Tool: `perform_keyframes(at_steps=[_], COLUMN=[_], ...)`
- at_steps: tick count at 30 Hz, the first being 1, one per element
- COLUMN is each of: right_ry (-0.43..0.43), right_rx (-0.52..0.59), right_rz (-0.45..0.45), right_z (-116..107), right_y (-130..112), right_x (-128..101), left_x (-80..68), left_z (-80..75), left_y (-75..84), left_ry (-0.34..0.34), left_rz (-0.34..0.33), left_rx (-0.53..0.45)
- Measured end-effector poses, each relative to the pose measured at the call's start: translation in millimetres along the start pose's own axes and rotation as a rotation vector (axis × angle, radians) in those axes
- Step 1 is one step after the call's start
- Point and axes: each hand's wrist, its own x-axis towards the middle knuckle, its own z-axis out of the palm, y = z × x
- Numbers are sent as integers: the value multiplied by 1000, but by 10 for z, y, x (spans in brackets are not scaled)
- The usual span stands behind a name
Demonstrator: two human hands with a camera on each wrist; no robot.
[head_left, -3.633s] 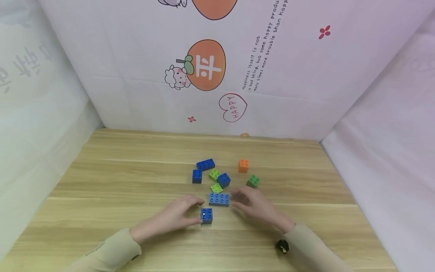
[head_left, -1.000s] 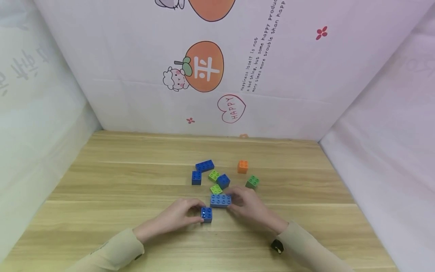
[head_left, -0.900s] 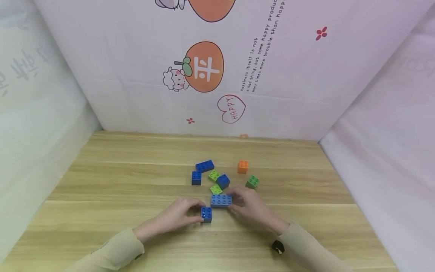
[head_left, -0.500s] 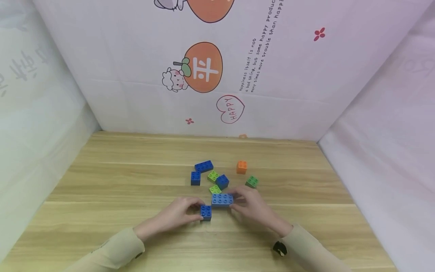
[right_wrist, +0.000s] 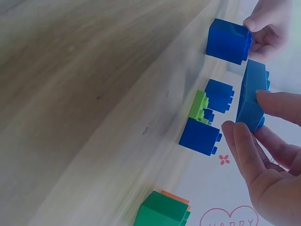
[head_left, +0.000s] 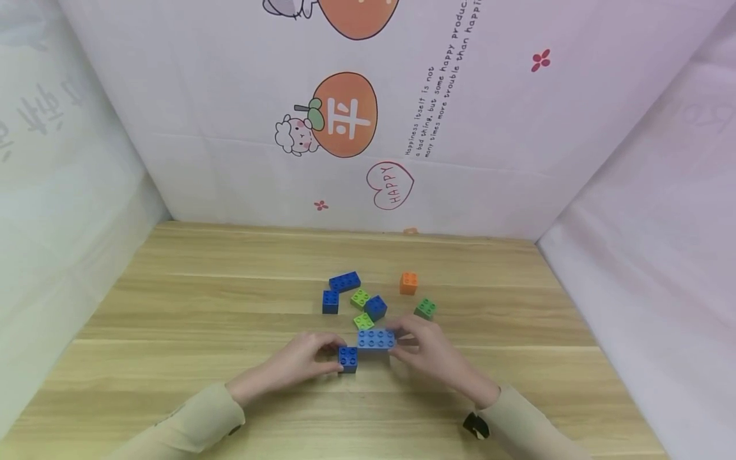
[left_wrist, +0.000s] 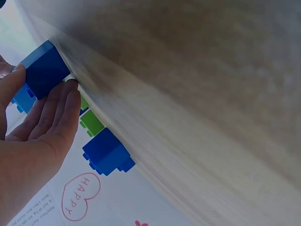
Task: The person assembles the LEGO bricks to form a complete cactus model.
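Note:
My left hand (head_left: 296,364) holds a dark blue square building block (head_left: 347,360) between thumb and fingers; in the left wrist view that block (left_wrist: 45,70) stands near the table surface. To the right and slightly farther back, my right hand (head_left: 428,348) pinches one end of a lighter blue long block (head_left: 376,339) with studs up. The right wrist view has this long block (right_wrist: 252,95) raised off the wood, thumb on one side and fingertips under the other. A small gap separates the two held blocks in the head view.
Just beyond the hands lie two lime blocks (head_left: 360,298), a dark blue block (head_left: 376,308), another dark blue block (head_left: 330,301) and a long dark blue one (head_left: 345,282). Farther right stand an orange block (head_left: 409,283) and a green block (head_left: 425,309). White printed cloth (head_left: 230,179) walls the wooden table (head_left: 230,275).
My right hand, at first beside the long light blue block, has gripped it, shifted it slightly right and lifted it. My left fingers have closed on the square block, which has barely moved.

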Motion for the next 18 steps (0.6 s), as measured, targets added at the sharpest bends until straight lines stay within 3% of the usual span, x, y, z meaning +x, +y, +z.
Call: perform_keyframes(at_steps=[18], right_ry=[-27], right_rx=[27], right_rz=[-36], right_z=[37], right_y=[-117], right_x=[6], left_x=[22], left_z=[-8], left_y=[8], left_ry=[7], left_rz=[-16], left_rx=[-12])
